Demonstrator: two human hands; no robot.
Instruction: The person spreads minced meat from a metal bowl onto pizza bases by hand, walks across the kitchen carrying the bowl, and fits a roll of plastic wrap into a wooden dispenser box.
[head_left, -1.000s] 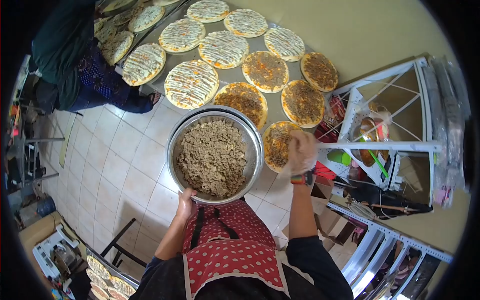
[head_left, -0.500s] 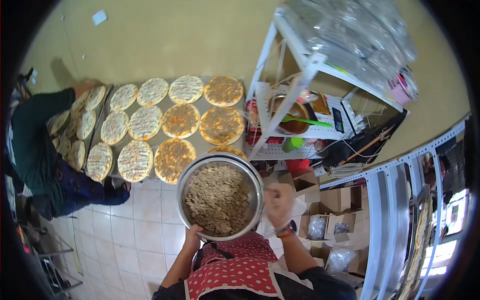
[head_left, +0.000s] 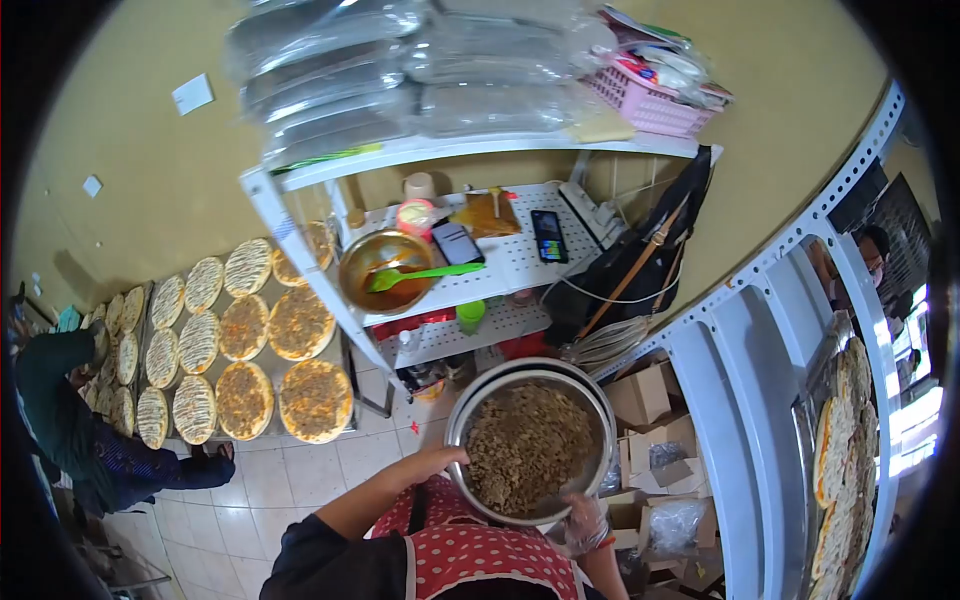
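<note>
Crumbly filling is sitting in the metal bowl by the apron; L hand is clamping its fingers on the rim, gloved R hand is staying out of clear view at the near rim, can't tell if fingers are apart or together

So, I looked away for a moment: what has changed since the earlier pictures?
The steel bowl has moved right, away from the topped flatbreads, to in front of the white shelf. The right hand, first over a flatbread, is now at the bowl's near rim. The left hand still holds the rim; the flatbreads lie as before.
</note>
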